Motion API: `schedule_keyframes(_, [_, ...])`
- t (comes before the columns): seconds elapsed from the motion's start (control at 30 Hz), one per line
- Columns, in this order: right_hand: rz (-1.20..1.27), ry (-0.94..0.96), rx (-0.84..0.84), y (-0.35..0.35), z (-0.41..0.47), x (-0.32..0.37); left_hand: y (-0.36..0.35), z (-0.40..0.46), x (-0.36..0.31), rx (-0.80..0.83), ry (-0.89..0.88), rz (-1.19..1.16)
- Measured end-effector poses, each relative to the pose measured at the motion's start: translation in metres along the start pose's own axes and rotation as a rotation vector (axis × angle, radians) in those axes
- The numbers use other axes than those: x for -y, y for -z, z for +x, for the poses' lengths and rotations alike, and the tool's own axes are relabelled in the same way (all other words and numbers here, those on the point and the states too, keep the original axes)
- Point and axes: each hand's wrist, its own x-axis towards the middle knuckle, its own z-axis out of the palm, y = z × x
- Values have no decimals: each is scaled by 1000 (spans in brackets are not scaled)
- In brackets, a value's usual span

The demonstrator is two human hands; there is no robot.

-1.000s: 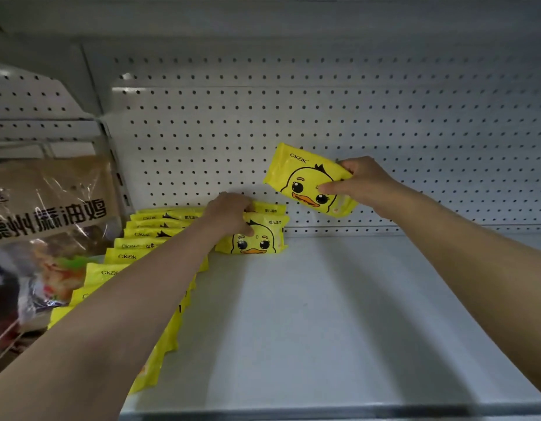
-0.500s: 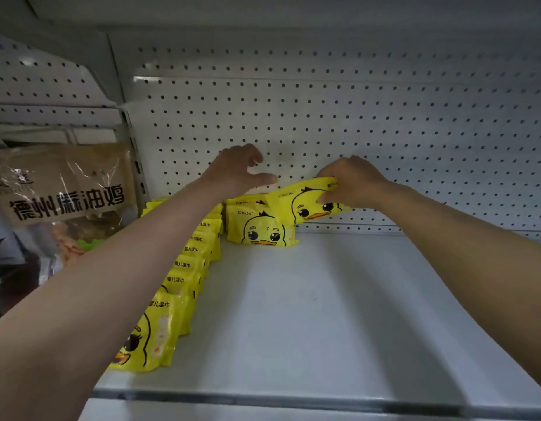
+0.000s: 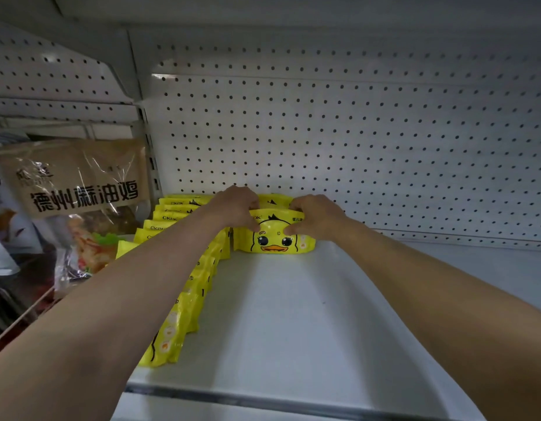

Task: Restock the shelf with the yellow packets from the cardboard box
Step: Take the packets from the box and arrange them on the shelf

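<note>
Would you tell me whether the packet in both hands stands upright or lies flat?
Upright: the packet stands on the shelf, duck face forward.

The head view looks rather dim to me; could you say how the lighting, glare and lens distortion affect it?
Head view: dim and underexposed; both forearms cast soft shadows on the shelf; the clear film of the brown food bag shows glare streaks; the wide-angle lens bows the pegboard hole rows and stretches the forearms; the front yellow packet, held by both hands, is sharp.

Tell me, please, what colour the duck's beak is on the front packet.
Orange, on the yellow front packet; the head view shows it.
</note>
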Motion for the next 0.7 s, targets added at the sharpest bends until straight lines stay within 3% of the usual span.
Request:
schedule_keyframes(0.47, [-375, 13, -88, 2, -7, 19, -14, -12, -15, -147, 151, 141])
schedule_keyframes(0.7, [-382, 76, -170, 11, -29, 32, 8, -54, -34, -263, 199, 122])
